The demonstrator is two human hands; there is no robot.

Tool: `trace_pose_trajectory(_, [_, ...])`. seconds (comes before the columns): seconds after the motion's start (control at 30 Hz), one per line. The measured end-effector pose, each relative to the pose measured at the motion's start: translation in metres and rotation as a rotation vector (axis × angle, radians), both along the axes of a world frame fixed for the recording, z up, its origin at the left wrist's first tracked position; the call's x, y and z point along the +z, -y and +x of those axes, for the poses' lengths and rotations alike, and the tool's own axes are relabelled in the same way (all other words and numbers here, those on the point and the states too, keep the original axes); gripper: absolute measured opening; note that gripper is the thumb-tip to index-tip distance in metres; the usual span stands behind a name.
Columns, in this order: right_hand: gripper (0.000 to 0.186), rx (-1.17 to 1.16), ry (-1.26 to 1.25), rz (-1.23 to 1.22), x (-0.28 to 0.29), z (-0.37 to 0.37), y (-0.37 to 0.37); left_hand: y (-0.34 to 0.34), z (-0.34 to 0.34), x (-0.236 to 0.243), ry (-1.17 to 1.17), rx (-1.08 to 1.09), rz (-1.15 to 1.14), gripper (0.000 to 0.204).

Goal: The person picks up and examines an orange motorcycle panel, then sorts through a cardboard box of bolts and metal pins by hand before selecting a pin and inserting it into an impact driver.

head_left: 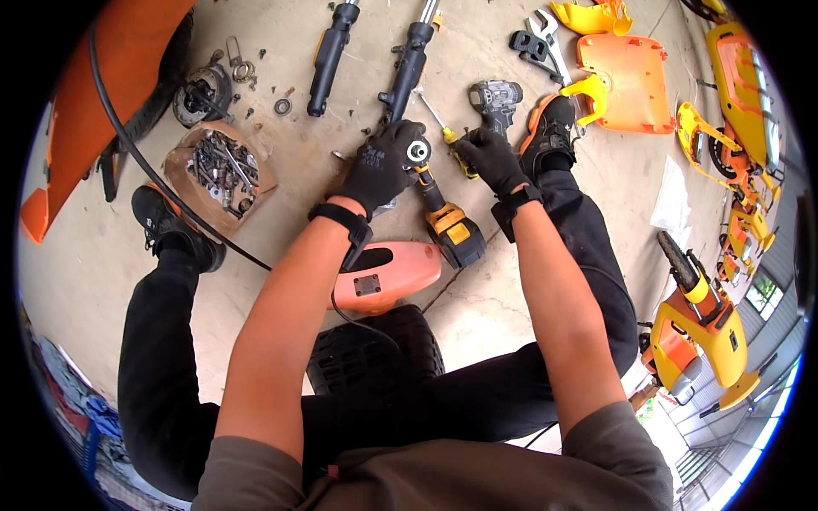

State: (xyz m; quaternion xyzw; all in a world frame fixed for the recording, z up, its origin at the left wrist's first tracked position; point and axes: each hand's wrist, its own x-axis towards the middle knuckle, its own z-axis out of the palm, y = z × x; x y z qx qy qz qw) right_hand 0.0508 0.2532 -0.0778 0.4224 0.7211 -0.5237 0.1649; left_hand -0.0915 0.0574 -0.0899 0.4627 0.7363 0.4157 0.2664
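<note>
My left hand point(379, 166), black-gloved, has its fingers curled over the lower end of a black fork tube point(407, 72), beside the socket head of a yellow-and-black cordless tool point(452, 230); what exactly it grips is unclear. My right hand point(492, 162), also gloved, is closed just right of that head, near a yellow-handled screwdriver point(449, 134); its fingertips hide anything held. A grey cordless drill point(494, 100) lies beyond it. A second fork tube point(328, 64) lies at upper left. A salmon oval panel point(400, 281) lies below the tool.
A cardboard box of hardware point(192, 187), a hub point(192, 98), a black cable point(128, 136) and an orange body panel point(85, 102) are at left. A wrench point(554, 55), orange panel point(622, 85) and yellow vehicles point(707, 332) are at right. A black pad point(375, 341) lies between my legs.
</note>
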Motion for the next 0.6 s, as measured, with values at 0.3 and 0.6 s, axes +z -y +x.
trace_pose_trajectory(0.3, [0.021,0.030,0.060,-0.056,-0.018,0.031,0.025,-0.012,-0.023,0.005,0.036,-0.233,-0.213,0.078])
trace_pose_trajectory(0.6, [0.067,0.245,0.009,-0.143,0.013,0.016,0.054,0.039,0.005,-0.020,0.054,0.310,-0.267,0.067])
